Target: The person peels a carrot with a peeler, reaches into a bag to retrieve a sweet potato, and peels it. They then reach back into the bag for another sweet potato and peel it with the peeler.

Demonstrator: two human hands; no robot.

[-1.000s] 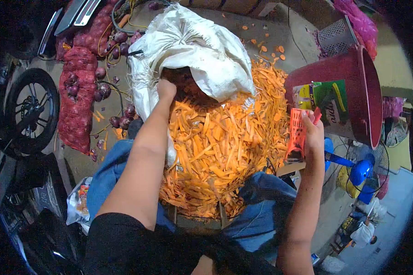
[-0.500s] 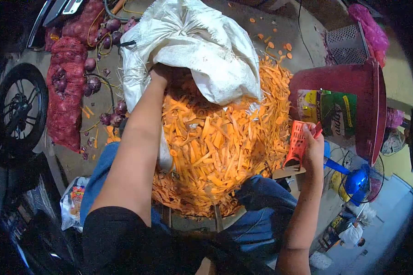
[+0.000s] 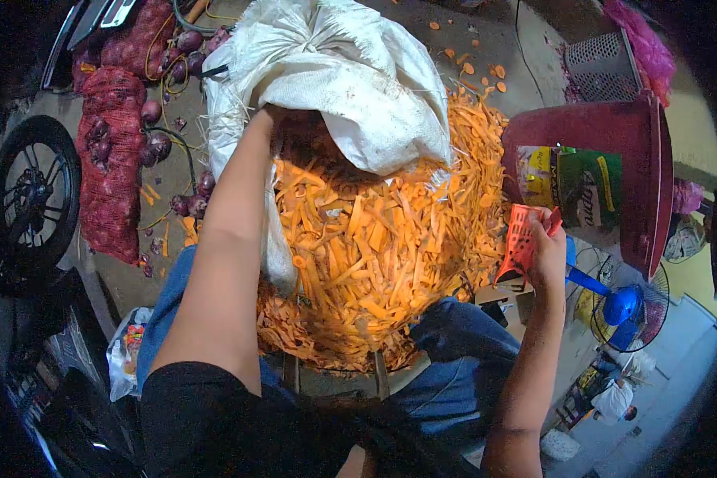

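My left arm reaches into the mouth of a white woven sack (image 3: 382,119), and the sack's cloth hides that hand. Orange peelings (image 3: 358,247) lie heaped below the sack and between my knees. At the right of the heap, my right hand (image 3: 548,251) is closed around an orange-red slotted peeler (image 3: 519,239), held up beside the dark red tub (image 3: 589,143).
Red net bags of onions (image 3: 111,175) lie at the left, with loose onions (image 3: 159,146) near them. Beyond them is a wheel (image 3: 32,195). A blue fan (image 3: 620,309) stands at the right, and another person (image 3: 613,401) is farther off.
My left hand has gone from partly visible at the sack's opening to hidden inside it. My right hand still holds the peeler. The view has shifted slightly.
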